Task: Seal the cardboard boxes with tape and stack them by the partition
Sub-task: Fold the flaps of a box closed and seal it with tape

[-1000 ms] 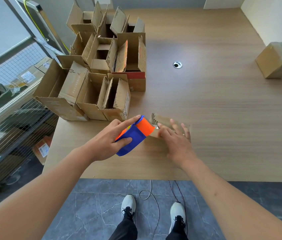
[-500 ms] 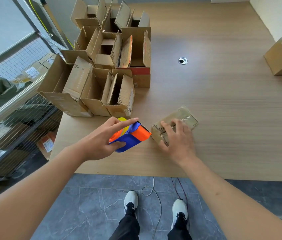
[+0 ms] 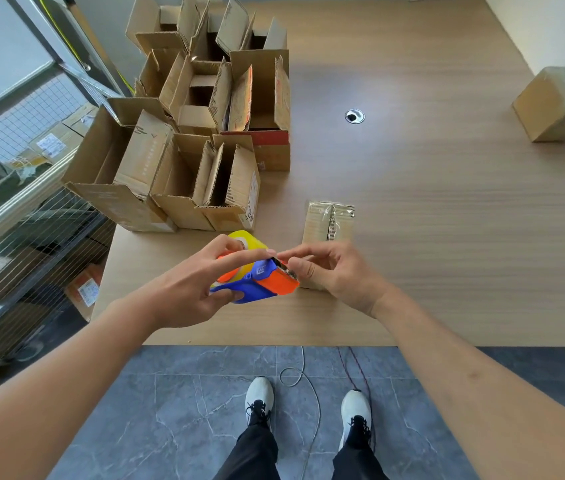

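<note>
On one wooden table (image 3: 412, 237), left hand (image 3: 191, 289) grips one tape dispenser (image 3: 256, 278), right hand (image 3: 329, 271) pinching its edge, one taped box (image 3: 327, 221).

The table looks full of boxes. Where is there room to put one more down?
Plenty of bare table: the wide stretch between the small taped box and the sealed box at the right edge, and around the round cable hole. The far left corner is crowded with open boxes. Both hands fill the near edge by the tape dispenser.
</note>
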`<state>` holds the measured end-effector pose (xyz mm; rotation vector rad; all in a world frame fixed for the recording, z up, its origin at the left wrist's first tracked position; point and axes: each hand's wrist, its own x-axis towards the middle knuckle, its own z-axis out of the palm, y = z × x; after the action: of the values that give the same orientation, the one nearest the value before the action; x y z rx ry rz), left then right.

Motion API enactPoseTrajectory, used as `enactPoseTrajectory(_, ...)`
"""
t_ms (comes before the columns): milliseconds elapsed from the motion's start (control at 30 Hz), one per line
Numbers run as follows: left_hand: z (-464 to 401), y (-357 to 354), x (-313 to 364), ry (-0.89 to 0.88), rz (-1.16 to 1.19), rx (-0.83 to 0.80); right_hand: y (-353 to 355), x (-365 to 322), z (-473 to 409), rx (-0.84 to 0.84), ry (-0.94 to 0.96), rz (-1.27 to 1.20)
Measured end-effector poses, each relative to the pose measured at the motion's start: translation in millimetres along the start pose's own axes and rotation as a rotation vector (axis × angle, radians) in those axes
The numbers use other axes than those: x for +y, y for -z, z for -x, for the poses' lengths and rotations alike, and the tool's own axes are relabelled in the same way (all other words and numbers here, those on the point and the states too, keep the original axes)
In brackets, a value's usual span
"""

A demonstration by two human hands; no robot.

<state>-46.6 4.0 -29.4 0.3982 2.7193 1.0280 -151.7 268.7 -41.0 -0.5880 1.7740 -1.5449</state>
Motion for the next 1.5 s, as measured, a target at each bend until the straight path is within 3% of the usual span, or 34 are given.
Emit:
enactPoseTrajectory(367, -6, 0, 18, -0.048, -0.038, -0.083, 8, 0, 13, 0.053, -0.026, -0.133)
enactPoseTrajectory(567, -10, 0, 24, -0.036, -0.036, -0.14, 13, -2, 23, 0.013, -0.158, -0.239)
enactPoseTrajectory(667, -11, 1, 26, -0.027, -0.043, -0.167, 13, 1, 26, 0.029, -0.114, -0.21)
enactPoseTrajectory(1000, -17, -12, 26, -0.035, -0.032, -0.211, -4, 22, 34, 0.44, -0.022, -0.034)
enactPoseTrajectory(1267, -15, 6, 5, 0.053, -0.065, -0.289, 4, 38, 55, 0.786, -0.159, 0.05)
enactPoseTrajectory(1500, -27, 19, -16, 0.156, -0.053, -0.349, 5, 56, 55, 0.916, -0.284, 0.041)
